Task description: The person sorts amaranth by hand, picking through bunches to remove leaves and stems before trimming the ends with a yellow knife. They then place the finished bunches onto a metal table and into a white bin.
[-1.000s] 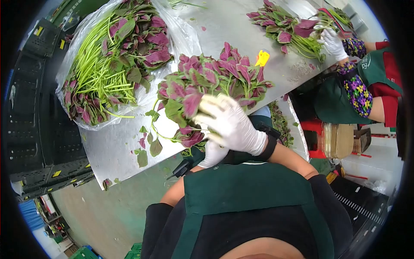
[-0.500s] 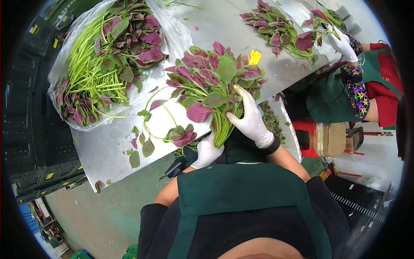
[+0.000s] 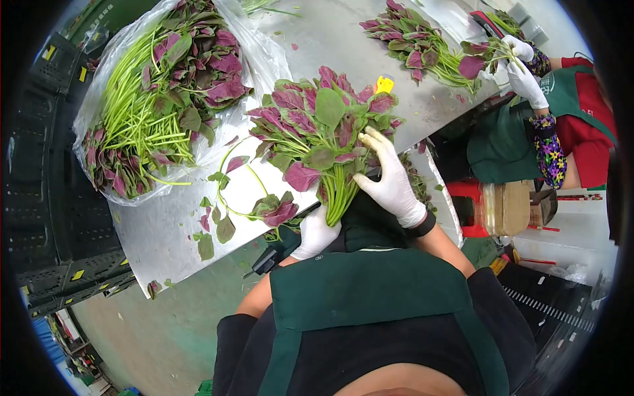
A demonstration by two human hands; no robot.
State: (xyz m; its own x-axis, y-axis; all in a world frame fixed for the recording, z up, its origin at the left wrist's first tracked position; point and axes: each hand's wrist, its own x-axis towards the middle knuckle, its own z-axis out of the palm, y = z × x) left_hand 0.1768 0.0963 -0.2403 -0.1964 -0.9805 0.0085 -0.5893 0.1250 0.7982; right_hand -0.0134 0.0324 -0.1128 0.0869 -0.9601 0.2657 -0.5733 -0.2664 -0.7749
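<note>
A leafy bunch of red amaranth (image 3: 323, 125), purple and green with pale green stems, is held up over the table's near edge. My left hand (image 3: 318, 235), in a white glove, is closed around the lower stems, its fingers partly hidden behind them. On the bunch's right side is my gloved right hand (image 3: 396, 181), thumb and fingers apart in a curve, the fingertips by the leaves and stems. A yellow object (image 3: 384, 84) shows just behind the bunch. Loose amaranth sprigs (image 3: 274, 210) lie on the metal table (image 3: 158, 241) to the left.
A big pile of amaranth (image 3: 158, 99) lies in a clear plastic bag (image 3: 267, 49) at the left. Black crates (image 3: 49, 218) stand beside the table. At upper right, a co-worker's gloved hands (image 3: 525, 82) hold a few stems near another amaranth pile (image 3: 422, 49).
My right hand's fingers have spread a little away from the bunch, which has shifted slightly left. The co-worker's second hand has come into view at the stems.
</note>
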